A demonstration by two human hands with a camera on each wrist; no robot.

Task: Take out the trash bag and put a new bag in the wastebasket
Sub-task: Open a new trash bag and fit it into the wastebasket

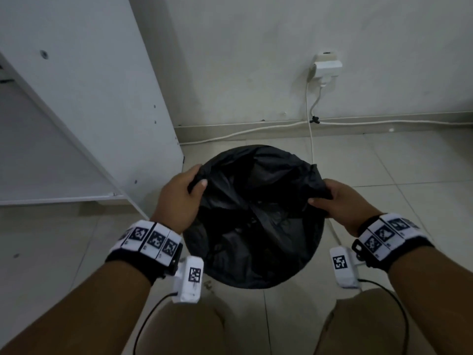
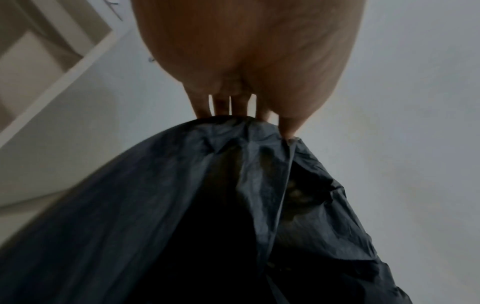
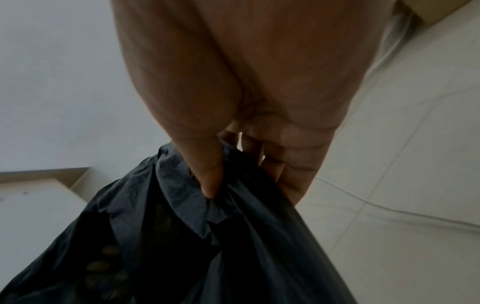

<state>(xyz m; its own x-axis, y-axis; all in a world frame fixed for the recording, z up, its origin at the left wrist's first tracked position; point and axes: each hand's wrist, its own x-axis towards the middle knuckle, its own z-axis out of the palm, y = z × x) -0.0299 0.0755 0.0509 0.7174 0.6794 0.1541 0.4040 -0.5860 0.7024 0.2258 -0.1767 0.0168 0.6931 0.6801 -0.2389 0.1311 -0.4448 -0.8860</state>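
Observation:
A black trash bag lines a round wastebasket on the floor, hiding the basket itself. My left hand pinches the bag's left edge between thumb and fingers. My right hand pinches the right edge the same way. In the left wrist view the fingers go behind the gathered black plastic. In the right wrist view the thumb presses the bag against the curled fingers. The inside of the bag is dark and crumpled.
A white cabinet stands at the left, close to the basket. A wall socket with a plug sits on the back wall, and white cables run down and along the skirting. My knees are just before the basket on the tiled floor.

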